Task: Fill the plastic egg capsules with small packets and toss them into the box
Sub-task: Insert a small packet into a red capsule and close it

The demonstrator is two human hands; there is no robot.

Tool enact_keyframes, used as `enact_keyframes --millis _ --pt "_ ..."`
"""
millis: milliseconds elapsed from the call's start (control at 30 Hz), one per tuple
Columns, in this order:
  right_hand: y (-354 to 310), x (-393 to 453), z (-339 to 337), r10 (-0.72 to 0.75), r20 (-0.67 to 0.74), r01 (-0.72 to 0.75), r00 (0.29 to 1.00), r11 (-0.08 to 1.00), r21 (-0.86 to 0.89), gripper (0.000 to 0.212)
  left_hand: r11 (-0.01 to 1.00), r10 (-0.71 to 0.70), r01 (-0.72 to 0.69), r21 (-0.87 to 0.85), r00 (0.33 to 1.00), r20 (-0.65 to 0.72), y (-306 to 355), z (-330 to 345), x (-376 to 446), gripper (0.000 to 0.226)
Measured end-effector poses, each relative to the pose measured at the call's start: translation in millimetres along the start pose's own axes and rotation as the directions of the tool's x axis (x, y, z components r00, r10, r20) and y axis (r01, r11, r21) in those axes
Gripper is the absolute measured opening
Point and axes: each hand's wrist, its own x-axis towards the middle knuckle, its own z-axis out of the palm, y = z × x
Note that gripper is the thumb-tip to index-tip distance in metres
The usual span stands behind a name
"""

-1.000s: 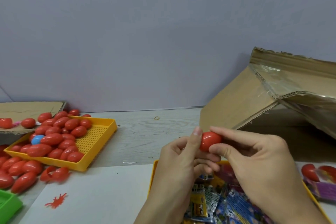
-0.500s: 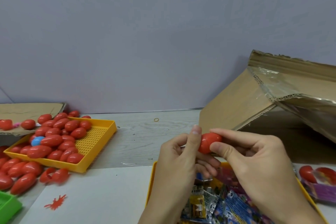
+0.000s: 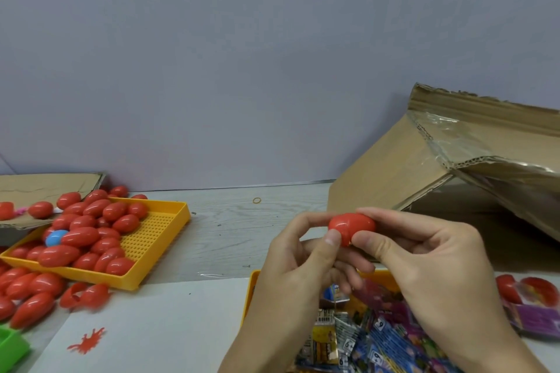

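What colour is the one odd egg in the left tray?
Light blue, among red eggs in the yellow tray; head view.

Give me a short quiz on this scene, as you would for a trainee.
1. True or false: both hands grip one red egg.
2. What colour is the odd egg in the left yellow tray? A green, B blue, C white.
3. Where do the small packets lie?

Key: 1 true: left hand and right hand pinch it together. 2 B. 3 In the near tray, under the hands.
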Motion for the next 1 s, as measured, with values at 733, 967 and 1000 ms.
enact_keyframes --millis 733,967,1000 --pt "-2.6 -1.6 1.9 -0.002 0.014 0.001 1.0 0.999 0.051 0.03 0.972 0.112 -0.107 0.207 0.994 -0.009 0.8 1.5 -1.6 0.022" --pt "0.4 -1.5 -1.3 0.052 0.027 -0.052 0.998 0.999 0.001 0.027 0.95 0.101 -0.101 0.295 0.995 0.014 5.5 -1.1 -3.8 0.016" --pt "0.2 -1.4 -1.1 0.062 0.041 -0.062 0.997 0.998 -0.004 0.031 0.946 0.105 -0.102 0.308 0.994 0.008 5.4 -1.2 -4.1 0.012"
